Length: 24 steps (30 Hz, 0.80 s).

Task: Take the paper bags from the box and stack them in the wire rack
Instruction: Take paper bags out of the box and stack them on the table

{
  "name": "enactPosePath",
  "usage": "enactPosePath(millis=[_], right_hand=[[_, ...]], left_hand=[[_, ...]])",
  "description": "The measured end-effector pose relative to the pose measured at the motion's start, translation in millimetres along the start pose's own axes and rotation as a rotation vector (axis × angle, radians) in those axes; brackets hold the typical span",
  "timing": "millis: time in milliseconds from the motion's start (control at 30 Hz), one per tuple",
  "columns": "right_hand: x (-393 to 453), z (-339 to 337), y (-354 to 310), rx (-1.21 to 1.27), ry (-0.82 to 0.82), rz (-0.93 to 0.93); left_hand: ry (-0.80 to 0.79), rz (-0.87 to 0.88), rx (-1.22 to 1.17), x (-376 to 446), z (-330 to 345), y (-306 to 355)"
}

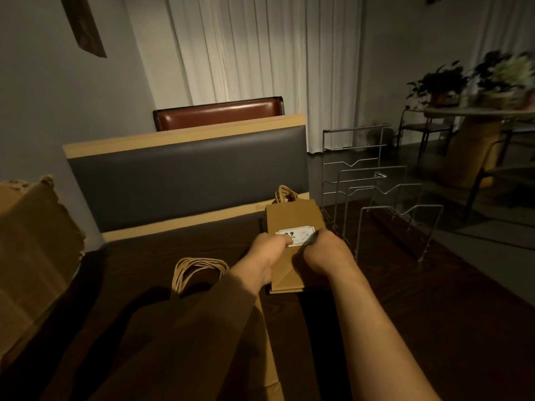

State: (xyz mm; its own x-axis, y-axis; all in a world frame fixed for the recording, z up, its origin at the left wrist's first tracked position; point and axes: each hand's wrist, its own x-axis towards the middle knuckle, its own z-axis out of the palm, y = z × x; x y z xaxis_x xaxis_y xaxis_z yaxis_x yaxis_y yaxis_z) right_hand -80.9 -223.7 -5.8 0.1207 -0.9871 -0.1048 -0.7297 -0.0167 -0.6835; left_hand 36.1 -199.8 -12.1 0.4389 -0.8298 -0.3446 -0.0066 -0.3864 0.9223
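Two hands work on the small flat brown paper bags [289, 250] lying stacked on the dark wood-grain table [434, 314], just beside the empty silver wire rack [376, 198]. Your left hand [267, 250] and right hand [325, 253] curl their fingers onto the top bag at its white printed label [295, 234]; whether they pinch it cannot be told. Square the stack's edges, then lift it level toward the nearest slot. Larger brown bags [202, 328] lie nearer you, beside the torn cardboard box [31, 256].
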Motion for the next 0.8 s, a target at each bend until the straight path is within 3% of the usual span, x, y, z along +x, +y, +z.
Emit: enactPosePath(millis=[467, 633, 800], right_hand=[[-0.8, -2.5, 5.0, 0.022, -0.006, -0.019], [-2.9, -1.5, 3.4, 0.024, 0.006, -0.014], [-43.9, -28.7, -26.0, 0.025, 0.127, -0.173]], left_hand=[[-0.151, -0.014, -0.243, -6.5, -9.8, -2.2], [-0.155, 0.023, -0.128, -18.7, -20.9, 10.1], [0.042, 0.272, 0.171, -63.6, -47.6, 32.3]])
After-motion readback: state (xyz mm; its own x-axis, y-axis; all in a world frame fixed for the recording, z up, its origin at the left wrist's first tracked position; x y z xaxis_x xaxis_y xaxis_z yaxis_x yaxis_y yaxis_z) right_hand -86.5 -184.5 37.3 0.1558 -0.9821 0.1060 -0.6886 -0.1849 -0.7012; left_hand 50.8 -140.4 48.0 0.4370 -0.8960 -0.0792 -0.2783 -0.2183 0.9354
